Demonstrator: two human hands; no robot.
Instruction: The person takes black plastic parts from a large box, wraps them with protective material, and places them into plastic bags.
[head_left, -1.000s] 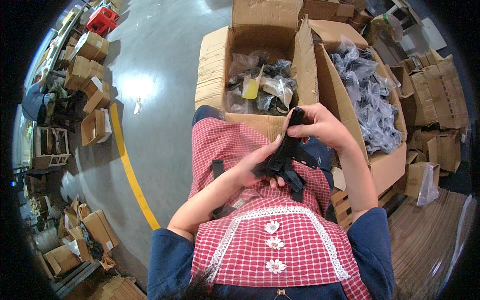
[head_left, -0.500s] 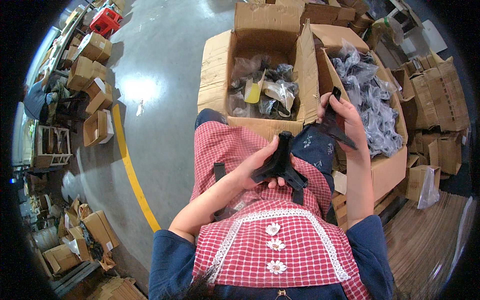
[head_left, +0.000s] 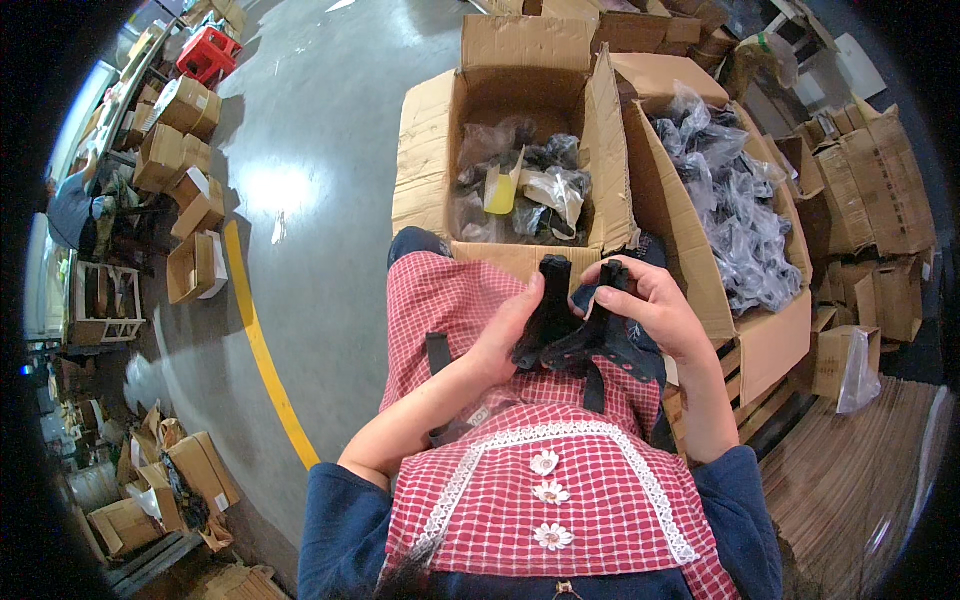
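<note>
Over my lap, my left hand (head_left: 508,328) is closed round a black branched plastic piece (head_left: 547,312), thumb along its upright arm. A second black plastic piece (head_left: 622,345) is in my right hand (head_left: 655,303), gripped near its upper end between thumb and fingers. The two pieces stand side by side with their lower parts close together; whether they touch I cannot tell. Just beyond my knees is an open cardboard box (head_left: 523,38) holding clear plastic bags (head_left: 487,140), dark parts and a yellow piece (head_left: 500,194).
To the right another carton (head_left: 775,345) is heaped with bagged dark parts (head_left: 725,190). Flattened cardboard (head_left: 880,190) and a small box (head_left: 843,365) lie farther right. A yellow floor line (head_left: 262,355) runs on the left, past cartons (head_left: 190,262). A person (head_left: 72,210) sits at far left.
My right hand has come down and left with its black piece, from beside the right carton to next to the piece in my left hand. The left hand has barely moved.
</note>
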